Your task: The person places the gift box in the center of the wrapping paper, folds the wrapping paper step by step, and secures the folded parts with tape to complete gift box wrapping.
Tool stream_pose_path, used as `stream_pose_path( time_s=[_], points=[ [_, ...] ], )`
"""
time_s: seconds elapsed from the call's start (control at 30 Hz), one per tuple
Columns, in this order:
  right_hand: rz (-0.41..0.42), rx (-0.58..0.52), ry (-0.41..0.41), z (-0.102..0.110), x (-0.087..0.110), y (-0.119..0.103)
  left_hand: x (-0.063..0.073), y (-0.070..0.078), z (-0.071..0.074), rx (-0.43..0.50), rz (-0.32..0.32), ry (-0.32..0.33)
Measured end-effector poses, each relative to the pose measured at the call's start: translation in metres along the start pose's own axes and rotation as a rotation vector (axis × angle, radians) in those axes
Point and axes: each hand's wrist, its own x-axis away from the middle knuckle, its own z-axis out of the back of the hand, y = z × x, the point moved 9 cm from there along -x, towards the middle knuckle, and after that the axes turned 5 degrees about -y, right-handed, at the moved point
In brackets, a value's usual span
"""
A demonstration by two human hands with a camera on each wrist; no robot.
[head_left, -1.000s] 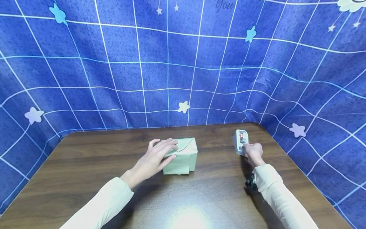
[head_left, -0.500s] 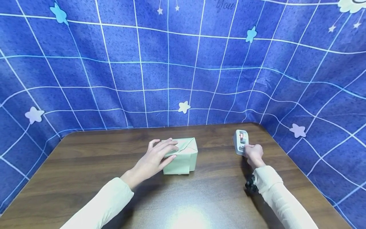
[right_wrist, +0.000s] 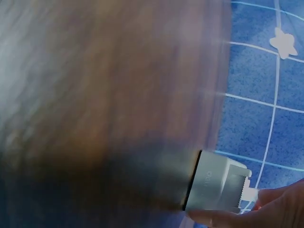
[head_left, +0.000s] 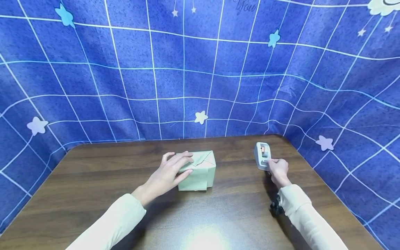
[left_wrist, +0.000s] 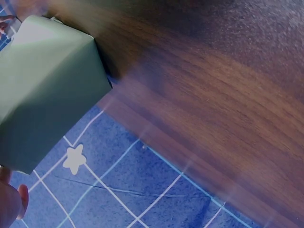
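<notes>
A box wrapped in pale green paper [head_left: 196, 178] stands on the table, its top folded into a pointed flap. My left hand [head_left: 170, 172] rests on its left part, fingers relaxed over the top and thumb against the front face. In the left wrist view the wrapped box [left_wrist: 52, 76] fills the upper left, with a bit of the left hand [left_wrist: 10, 202] below. To the right is a white tape dispenser [head_left: 257, 158]. My right hand [head_left: 279, 170] is at its near end, pinching the tape end [right_wrist: 249, 194] by the toothed cutter; the fingertips are partly hidden.
The dark wood table [head_left: 125, 163] carries the box and the dispenser. A blue curtain [head_left: 200, 83] with white grid lines and stars hangs along its back and right edges. A dark device [head_left: 276, 207] sits at the right wrist.
My right hand has shifted slightly to the right and nearer, and the tape dispenser has moved a little left. The left hand and the box have hardly moved.
</notes>
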Motion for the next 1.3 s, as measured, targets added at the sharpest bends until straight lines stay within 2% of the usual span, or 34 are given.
stream_pose_path(
  time_s=[0.13,0.47,0.8,1.0,1.3],
  points=[
    [0.004,0.031,0.015,0.003,0.002,0.000,0.001,0.000,0.000,0.001,-0.007,0.008],
    [-0.041,0.005,0.029,0.006,0.005,0.006,0.002,-0.002,0.000,-0.005,0.005,0.009],
    [-0.070,0.018,0.000,0.006,0.005,0.010,0.002,-0.004,-0.001,-0.008,0.031,-0.012],
    [-0.068,0.037,-0.005,0.006,0.004,0.009,0.003,-0.005,0.000,0.004,0.040,-0.009],
    [-0.016,0.125,0.029,0.009,0.003,0.005,0.002,-0.005,0.002,-0.014,0.036,0.006]
  ],
)
